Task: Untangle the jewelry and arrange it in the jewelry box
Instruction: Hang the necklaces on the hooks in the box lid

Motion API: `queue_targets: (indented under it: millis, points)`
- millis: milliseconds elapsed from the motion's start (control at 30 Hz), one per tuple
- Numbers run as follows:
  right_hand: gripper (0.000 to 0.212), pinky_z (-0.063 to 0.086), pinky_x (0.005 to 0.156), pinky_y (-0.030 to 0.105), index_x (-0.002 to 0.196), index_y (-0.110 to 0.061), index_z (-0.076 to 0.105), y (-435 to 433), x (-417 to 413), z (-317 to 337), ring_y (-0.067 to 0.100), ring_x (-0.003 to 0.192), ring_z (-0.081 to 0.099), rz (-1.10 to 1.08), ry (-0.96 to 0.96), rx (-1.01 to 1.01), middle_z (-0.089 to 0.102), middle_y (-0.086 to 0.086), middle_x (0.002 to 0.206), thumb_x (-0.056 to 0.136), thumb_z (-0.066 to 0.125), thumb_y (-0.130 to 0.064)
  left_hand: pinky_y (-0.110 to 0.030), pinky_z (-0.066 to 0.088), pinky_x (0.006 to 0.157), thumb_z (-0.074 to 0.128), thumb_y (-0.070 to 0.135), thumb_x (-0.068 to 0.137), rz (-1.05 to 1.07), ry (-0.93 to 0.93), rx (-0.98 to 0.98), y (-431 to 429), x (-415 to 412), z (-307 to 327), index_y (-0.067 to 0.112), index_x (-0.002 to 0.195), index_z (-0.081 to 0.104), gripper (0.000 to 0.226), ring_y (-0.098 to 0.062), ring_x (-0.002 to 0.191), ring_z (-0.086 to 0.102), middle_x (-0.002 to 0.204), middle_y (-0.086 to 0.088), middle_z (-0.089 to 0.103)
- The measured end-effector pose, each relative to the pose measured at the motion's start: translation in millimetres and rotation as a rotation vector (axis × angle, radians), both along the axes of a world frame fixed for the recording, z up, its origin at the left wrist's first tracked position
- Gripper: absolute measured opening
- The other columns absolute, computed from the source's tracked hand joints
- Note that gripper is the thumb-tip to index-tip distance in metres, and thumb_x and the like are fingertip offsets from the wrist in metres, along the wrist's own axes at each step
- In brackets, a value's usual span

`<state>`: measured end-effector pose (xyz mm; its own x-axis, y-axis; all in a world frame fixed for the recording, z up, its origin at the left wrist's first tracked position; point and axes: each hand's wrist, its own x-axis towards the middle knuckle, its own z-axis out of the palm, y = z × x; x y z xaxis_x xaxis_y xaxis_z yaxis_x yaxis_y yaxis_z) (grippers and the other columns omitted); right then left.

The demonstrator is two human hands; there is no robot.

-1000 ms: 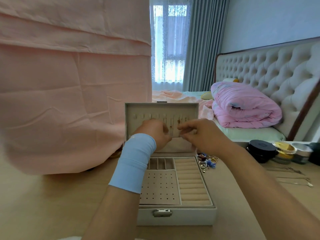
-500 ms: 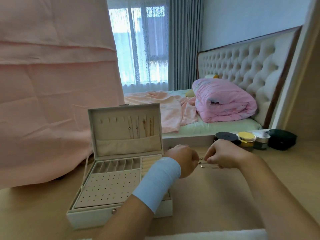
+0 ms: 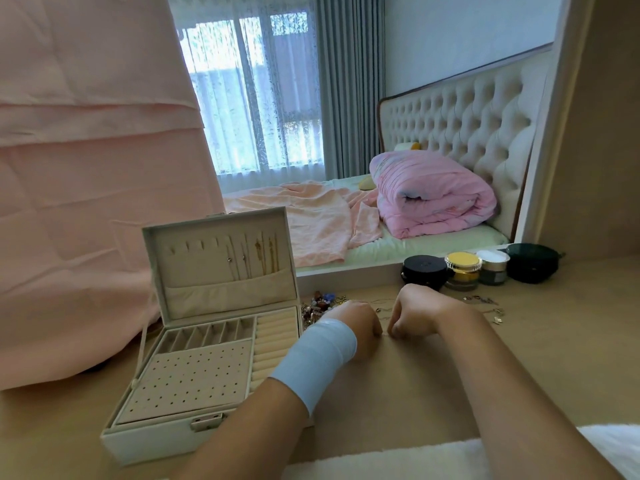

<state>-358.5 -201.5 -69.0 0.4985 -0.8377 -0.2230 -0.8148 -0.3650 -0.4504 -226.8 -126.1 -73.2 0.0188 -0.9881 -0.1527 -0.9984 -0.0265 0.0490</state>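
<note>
Shifting from lid (image 3: 194, 271) to counter (image 3: 415, 393); another tangle is likely being begun.
Withdrawn from the jewelry box (image 3: 152, 441), the left hand (image 3: 360, 329) and right hand (image 3: 415, 315) are now curled together beside the loose jewelry (image 3: 317, 306); grasp cannot be told.

The one camera sits on my head and looks forward and down through a wide lens that bends the room's edges. It is close over the tabletop (image 3: 450, 382). My forearms run in from the bottom edge, and my left hand (image 3: 360, 327) and right hand (image 3: 415, 313) meet just below the middle. The jewelry box (image 3: 149, 441) lies low on the left, seen from above. Farther off, the view takes in the bed (image 3: 433, 245) and the window (image 3: 256, 98).
</note>
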Motion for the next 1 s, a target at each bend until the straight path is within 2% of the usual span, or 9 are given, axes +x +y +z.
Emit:
queue_targets:
  millis: [133,267,400,500,567,700,800,900,1000]
  points:
    - [0.014,0.06,0.077,0.029,0.098,-0.015,0.08,4,2,4,0.016,0.083,0.071,0.025,0.046,0.04,0.075,0.003,0.09,0.085,0.078,-0.017,-0.039,0.053,0.094,0.059,0.021,0.093,0.022,-0.019,-0.035,-1,1,0,0.026,0.113,0.071,0.024,-0.024,0.106,0.063,0.118,0.0,0.067]
    - [0.017,0.061,0.079,0.031,0.101,-0.016,0.079,7,2,5,0.016,0.084,0.07,0.027,0.06,0.033,0.075,0.002,0.092,0.084,0.078,-0.016,-0.034,0.053,0.084,0.064,0.026,0.091,0.007,-0.064,-0.088,-4,-1,1,0.029,0.114,0.068,0.023,-0.023,0.101,0.064,0.115,0.001,0.068]
    - [0.016,0.055,0.065,0.026,0.099,-0.02,0.08,6,0,6,0.015,0.08,0.068,0.03,0.038,-0.001,0.074,0.0,0.092,0.085,0.077,-0.014,-0.032,0.047,0.073,0.058,0.026,0.093,-0.041,-0.206,-0.124,-4,-7,1,0.027,0.11,0.072,0.021,-0.026,0.094,0.065,0.11,-0.002,0.069]
    - [0.02,0.061,0.081,0.031,0.104,-0.021,0.08,5,3,4,0.016,0.089,0.07,0.034,0.032,0.007,0.074,0.0,0.1,0.084,0.077,-0.015,-0.036,0.045,0.073,0.049,0.018,0.097,-0.119,-0.363,-0.154,-1,-10,-4,0.018,0.113,0.068,0.025,-0.028,0.099,0.064,0.113,-0.006,0.066]
    - [0.022,0.06,0.088,0.034,0.105,-0.022,0.08,7,4,4,0.015,0.094,0.069,0.051,0.031,0.022,0.074,-0.002,0.103,0.084,0.078,-0.018,-0.038,0.047,0.079,0.047,0.021,0.098,-0.107,-0.363,-0.148,1,-9,-5,0.014,0.116,0.065,0.026,-0.029,0.107,0.061,0.118,-0.008,0.064]
    - [0.018,0.055,0.086,0.028,0.106,-0.024,0.078,15,4,15,0.008,0.094,0.065,0.123,-0.038,0.076,0.072,-0.008,0.102,0.089,0.072,-0.023,-0.039,0.052,0.087,0.043,0.033,0.095,0.04,-0.049,-0.2,10,1,6,0.014,0.106,0.067,0.033,-0.026,0.107,0.057,0.115,-0.007,0.061]
    - [0.013,0.047,0.074,0.023,0.1,-0.02,0.076,22,7,25,0.007,0.085,0.061,0.163,-0.17,0.145,0.07,-0.005,0.096,0.095,0.064,-0.021,-0.032,0.05,0.077,0.049,0.034,0.09,0.131,0.238,-0.28,18,14,18,0.02,0.085,0.061,0.019,-0.022,0.089,0.056,0.097,-0.001,0.061]
    - [0.019,0.047,0.08,0.029,0.107,-0.01,0.073,29,12,34,0.014,0.086,0.065,0.184,-0.351,0.226,0.074,0.008,0.106,0.098,0.059,-0.017,-0.031,0.048,0.064,0.05,0.026,0.09,0.213,0.631,-0.279,23,32,25,0.02,0.081,0.061,0.015,-0.019,0.073,0.058,0.086,-0.005,0.066]
    - [0.022,0.053,0.093,0.039,0.106,-0.004,0.074,33,15,42,0.022,0.086,0.073,0.214,-0.508,0.273,0.077,0.01,0.098,0.1,0.06,-0.019,-0.035,0.053,0.068,0.049,0.014,0.093,0.225,1.003,-0.26,29,47,31,0.016,0.081,0.062,0.018,-0.022,0.076,0.067,0.082,-0.011,0.071]
